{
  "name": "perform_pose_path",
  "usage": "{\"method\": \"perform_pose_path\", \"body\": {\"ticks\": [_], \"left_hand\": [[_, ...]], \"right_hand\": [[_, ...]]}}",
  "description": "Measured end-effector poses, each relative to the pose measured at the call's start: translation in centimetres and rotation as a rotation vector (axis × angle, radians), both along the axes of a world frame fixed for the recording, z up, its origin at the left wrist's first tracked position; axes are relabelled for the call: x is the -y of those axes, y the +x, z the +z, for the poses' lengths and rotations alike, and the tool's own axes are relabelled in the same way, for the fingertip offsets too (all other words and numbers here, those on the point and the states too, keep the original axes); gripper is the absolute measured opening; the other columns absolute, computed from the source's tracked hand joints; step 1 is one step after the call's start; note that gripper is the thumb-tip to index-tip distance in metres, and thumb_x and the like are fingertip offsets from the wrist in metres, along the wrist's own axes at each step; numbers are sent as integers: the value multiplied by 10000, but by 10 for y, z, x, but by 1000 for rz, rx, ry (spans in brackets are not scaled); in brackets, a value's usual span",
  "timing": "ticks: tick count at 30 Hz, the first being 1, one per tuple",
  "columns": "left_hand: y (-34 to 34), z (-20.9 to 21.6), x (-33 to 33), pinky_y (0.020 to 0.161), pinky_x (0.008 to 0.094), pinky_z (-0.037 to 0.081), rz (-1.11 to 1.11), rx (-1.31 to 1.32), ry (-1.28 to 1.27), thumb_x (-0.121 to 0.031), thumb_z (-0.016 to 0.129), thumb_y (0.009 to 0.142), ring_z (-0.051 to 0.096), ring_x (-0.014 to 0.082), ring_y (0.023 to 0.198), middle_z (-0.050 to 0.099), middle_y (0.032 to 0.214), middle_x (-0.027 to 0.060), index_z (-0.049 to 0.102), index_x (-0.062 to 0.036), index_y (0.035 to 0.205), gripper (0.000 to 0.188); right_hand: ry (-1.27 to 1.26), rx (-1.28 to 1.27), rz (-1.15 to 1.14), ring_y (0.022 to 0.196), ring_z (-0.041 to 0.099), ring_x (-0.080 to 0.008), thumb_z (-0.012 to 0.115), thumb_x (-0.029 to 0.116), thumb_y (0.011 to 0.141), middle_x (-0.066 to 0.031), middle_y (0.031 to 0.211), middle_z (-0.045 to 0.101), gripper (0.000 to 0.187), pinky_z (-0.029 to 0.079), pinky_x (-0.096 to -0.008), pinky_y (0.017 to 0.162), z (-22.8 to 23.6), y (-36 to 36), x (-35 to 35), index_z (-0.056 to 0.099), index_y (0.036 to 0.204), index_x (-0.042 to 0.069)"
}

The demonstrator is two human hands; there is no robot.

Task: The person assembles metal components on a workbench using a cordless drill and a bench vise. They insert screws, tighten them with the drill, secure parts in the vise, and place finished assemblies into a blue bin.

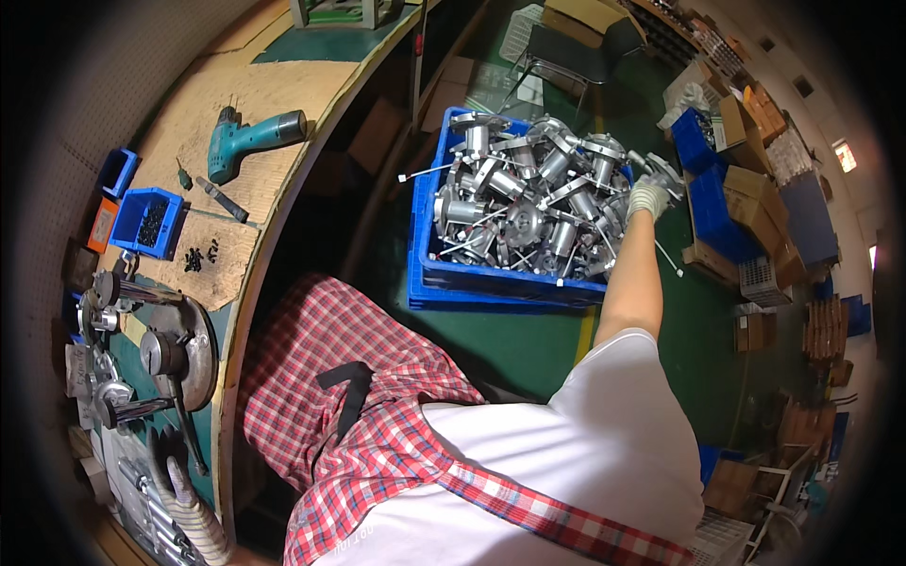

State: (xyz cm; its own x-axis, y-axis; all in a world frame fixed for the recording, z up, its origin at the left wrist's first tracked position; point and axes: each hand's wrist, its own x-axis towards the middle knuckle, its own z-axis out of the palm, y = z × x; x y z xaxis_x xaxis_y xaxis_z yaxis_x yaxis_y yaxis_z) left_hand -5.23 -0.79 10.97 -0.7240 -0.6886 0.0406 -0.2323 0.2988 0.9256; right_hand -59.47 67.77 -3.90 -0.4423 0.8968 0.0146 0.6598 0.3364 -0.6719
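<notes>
My right hand (647, 196), in a pale knit glove, is stretched out past the right rim of a blue crate (514, 281). Its fingers are closed on a silver motor with a round flange (663, 170), partly hidden by the glove; a thin white-tipped cable hangs beneath. Similar metal motors (525, 224) with white-ended cables fill the crate in a heap. At the lower left, my left hand (189, 500), also gloved, has its fingers stretched out at the workbench, beside metal shafts (156, 500) and a round metal fixture with a lever (193, 354).
On the workbench (274, 113) lie a teal cordless drill (250, 141), a dark-handled tool (222, 200), loose black screws (195, 258) and a blue bin of small black parts (148, 223). A black chair (573, 57) stands beyond the crate. Cartons (755, 203) and blue bins line the right side.
</notes>
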Motion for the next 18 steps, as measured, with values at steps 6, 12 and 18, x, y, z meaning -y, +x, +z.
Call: {"method": "perform_pose_path", "body": {"ticks": [6,12,18], "left_hand": [[-12,-8,-3,1168,397,310,9,-21,49,-314,490,1051,470,277,1368,476,1490,185,371,-2,1517,573],[10,-13,-7,1149,402,350,65,68,-22,-319,488,1056,503,272,1335,528,1434,194,365,17,1514,582],[76,-16,41,1122,401,408,282,-286,-266,-356,564,1029,539,260,1297,527,1430,192,424,62,1457,614]], "right_hand": [[326,352,339,1155,653,-382,588,415,905,-235,1237,666,493,520,-489,987,7,33,81,691,1187,24],[829,83,300,1078,660,-320,655,396,832,-144,1138,692,409,553,-436,888,18,43,110,726,1121,116],[819,-576,704,972,697,-335,731,113,774,-215,1156,702,368,559,-416,882,66,61,150,713,1121,-10]]}}
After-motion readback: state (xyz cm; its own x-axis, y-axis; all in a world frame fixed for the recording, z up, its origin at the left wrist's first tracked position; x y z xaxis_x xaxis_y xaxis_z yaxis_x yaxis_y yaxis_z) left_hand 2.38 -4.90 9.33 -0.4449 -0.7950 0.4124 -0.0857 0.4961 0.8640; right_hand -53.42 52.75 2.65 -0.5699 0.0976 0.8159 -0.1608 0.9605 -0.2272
